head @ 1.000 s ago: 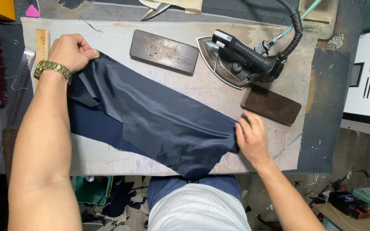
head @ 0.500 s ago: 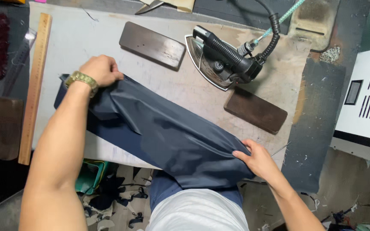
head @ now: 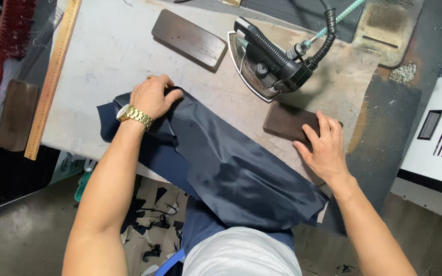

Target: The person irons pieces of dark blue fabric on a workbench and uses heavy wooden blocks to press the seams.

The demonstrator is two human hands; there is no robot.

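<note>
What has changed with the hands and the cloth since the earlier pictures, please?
The right hand has let go of the dark blue cloth and moved up onto the near wooden block. The left hand still grips the cloth's far end. The iron and the far wooden block lie as before.

this is a tailoring workshop, at its pressing bench. a worn, scorch-stained padded board (head: 129, 56) serves as the work surface, with a heavy steam iron (head: 269, 59) resting at its far side, its hose and cord running off the far edge. two dark wooden pressing blocks (head: 189, 31) lie near the iron, a long wooden ruler (head: 52, 76) runs along the left edge, and a red-bristled clothes brush (head: 8, 33) sits at the far left. dark navy cloth (head: 231, 168) is spread over the board, and fabric scraps (head: 152, 214) litter the floor below the near edge.
</note>
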